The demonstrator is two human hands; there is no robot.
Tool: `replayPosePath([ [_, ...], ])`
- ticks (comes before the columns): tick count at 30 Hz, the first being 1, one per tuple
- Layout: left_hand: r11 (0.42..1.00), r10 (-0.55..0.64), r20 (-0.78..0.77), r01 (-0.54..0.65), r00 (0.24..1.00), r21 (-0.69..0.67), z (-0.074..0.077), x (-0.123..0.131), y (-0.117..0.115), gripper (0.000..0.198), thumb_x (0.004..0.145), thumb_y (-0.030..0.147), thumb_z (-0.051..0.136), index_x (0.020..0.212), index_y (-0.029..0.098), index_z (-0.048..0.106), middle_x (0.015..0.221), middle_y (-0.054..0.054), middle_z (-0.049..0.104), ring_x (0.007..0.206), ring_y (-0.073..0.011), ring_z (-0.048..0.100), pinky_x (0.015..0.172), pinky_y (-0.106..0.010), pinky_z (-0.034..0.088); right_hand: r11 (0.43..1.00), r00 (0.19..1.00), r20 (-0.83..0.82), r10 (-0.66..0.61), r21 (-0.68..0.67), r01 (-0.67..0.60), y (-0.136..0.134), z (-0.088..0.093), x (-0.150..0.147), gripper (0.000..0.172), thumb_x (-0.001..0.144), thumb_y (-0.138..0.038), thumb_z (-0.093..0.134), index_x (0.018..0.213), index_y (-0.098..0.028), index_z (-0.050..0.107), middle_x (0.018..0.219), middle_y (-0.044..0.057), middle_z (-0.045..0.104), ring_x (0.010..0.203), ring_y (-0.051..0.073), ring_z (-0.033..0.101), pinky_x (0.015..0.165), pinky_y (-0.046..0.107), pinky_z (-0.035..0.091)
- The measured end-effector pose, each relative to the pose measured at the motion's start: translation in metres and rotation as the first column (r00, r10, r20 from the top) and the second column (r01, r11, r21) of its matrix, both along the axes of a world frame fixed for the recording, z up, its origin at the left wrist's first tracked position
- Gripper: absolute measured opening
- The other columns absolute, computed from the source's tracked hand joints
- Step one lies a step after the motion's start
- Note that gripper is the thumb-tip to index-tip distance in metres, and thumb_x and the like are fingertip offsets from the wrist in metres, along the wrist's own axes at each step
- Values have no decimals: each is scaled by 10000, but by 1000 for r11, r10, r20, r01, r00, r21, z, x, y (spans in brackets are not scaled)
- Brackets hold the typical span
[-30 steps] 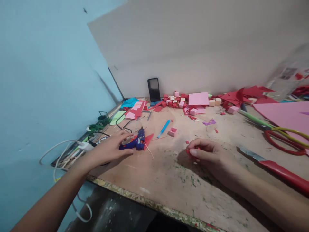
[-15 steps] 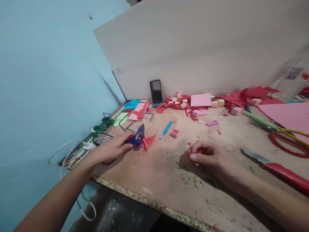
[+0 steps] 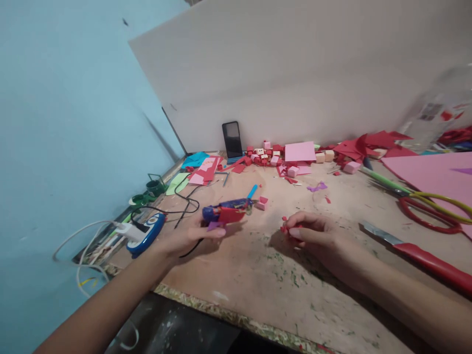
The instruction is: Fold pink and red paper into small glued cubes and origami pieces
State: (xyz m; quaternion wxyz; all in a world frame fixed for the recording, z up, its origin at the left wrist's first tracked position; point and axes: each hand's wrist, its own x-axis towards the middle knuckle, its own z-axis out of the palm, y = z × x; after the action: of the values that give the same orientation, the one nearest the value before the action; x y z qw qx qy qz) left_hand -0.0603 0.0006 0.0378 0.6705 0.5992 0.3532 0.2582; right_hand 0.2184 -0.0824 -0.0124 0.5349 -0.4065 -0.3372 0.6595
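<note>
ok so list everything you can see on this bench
glue gun: one, blue, held in left hand
red scrap: one, red, pinched by right hand
pen: one, blue, behind the gun
phone: one, black, leaning on the white board
foam cubes: many, red, pink, cream, along the back
pink sheets: two, pink, back and far right
scissors: one pair, red and yellow handles, right
knife: one, red handle, right front
charger: one, white, left edge
table: one, worn wood, under everything
left hand: one, gripping the gun
right hand: one, resting on the table
</note>
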Motion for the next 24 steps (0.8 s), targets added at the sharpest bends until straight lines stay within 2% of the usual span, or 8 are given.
replayPosePath([
  [2,984,-142,30,144,989,-108,-2,13,-2,475,719,266,851,1165,170,717,1085,-109,732,942,-223,658,713,-276,478,1000,1000,9,-16,4,16,1,3,2,288,646,-360,963,766,-186,766,746,20,667,679,122,524,604,237,376],
  [4,970,-182,38,185,983,-155,-7,20,-2,384,727,282,834,1077,158,735,981,-93,730,834,-193,644,632,-249,438,999,999,10,-39,4,38,2,6,5,297,632,-356,971,766,-184,770,755,22,673,701,123,536,616,230,382],
  [7,985,-133,11,133,991,-110,-17,24,0,250,709,298,817,872,136,720,741,-37,666,634,-132,555,568,-240,383,999,999,3,-54,5,54,3,8,7,294,640,-359,968,777,-184,775,755,23,683,709,122,551,615,225,380],
  [9,991,-111,-3,111,994,-75,-22,24,1,236,690,305,808,803,126,702,669,-24,632,568,-114,500,534,-243,342,999,999,-4,-47,8,47,3,6,8,282,651,-353,962,779,-184,777,756,25,690,706,121,557,618,230,385],
  [13,992,-107,-10,106,994,-70,-26,23,1,230,675,312,784,753,111,705,632,-34,620,554,-122,484,523,-254,329,999,999,-13,-44,14,44,3,3,8,258,661,-328,954,795,-189,783,781,27,705,744,133,593,649,238,416],
  [18,990,-113,-31,109,993,-91,-29,23,1,256,663,332,778,754,102,715,591,-32,587,533,-130,478,517,-263,324,999,999,-17,-46,6,46,3,3,9,220,680,-301,936,789,-194,777,752,8,686,692,117,587,623,229,421],
  [24,990,-98,-50,92,994,-103,-29,23,0,217,640,299,764,745,118,704,596,-28,569,581,-145,475,549,-269,345,999,999,4,-42,11,42,3,2,10,227,678,-313,936,795,-198,780,775,18,697,716,129,600,626,238,420],
])
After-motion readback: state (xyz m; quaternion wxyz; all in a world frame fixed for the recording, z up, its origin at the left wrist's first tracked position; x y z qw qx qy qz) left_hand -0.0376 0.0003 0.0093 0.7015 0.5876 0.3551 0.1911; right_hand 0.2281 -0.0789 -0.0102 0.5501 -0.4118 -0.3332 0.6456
